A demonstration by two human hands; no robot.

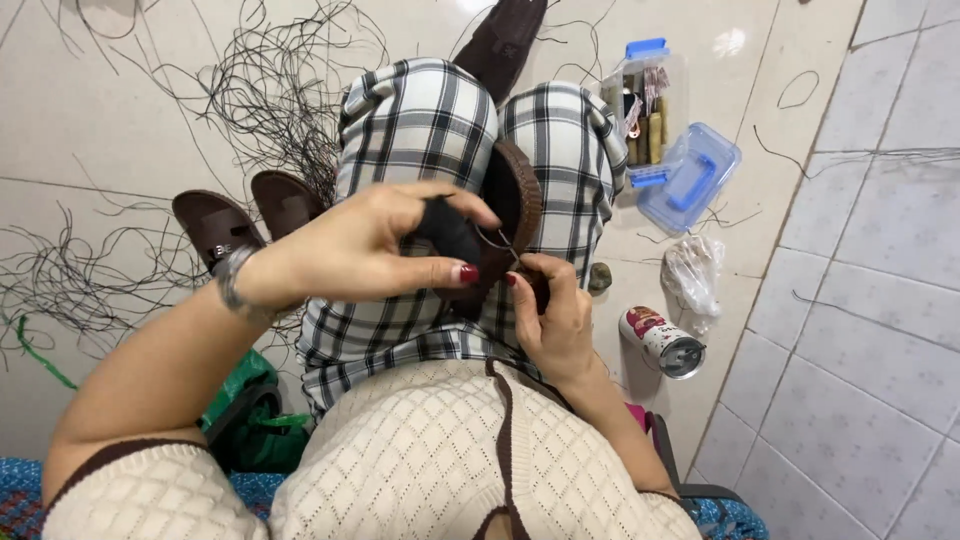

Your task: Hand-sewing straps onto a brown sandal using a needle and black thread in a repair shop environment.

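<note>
Lying loose on the tiled floor (120, 110), well left of the fingers: a tangle of dark cord offcuts (270, 90) and a pair of brown sandals (245, 220). Gripping a dark shoe upper (450, 240) over the checked lap (420, 120): the left hand (365, 245), fingers curled over the top, thumb pressing underneath. Curving just beyond the fingertips: a brown sole edge (522, 195), looking stiff enough to hold its shape, while the upper looks soft and light, likely best held close to the seam as here. Pinching together just right of the thumb: the right hand (555, 315), fingertips closing on what appears to be a thin needle or hook (500, 243), slender and probably easy to let slip. Sitting well right of both hands: an open clear plastic box with blue lid (670, 140), a crumpled plastic bag (692, 270) and a tipped can (662, 342).
</note>
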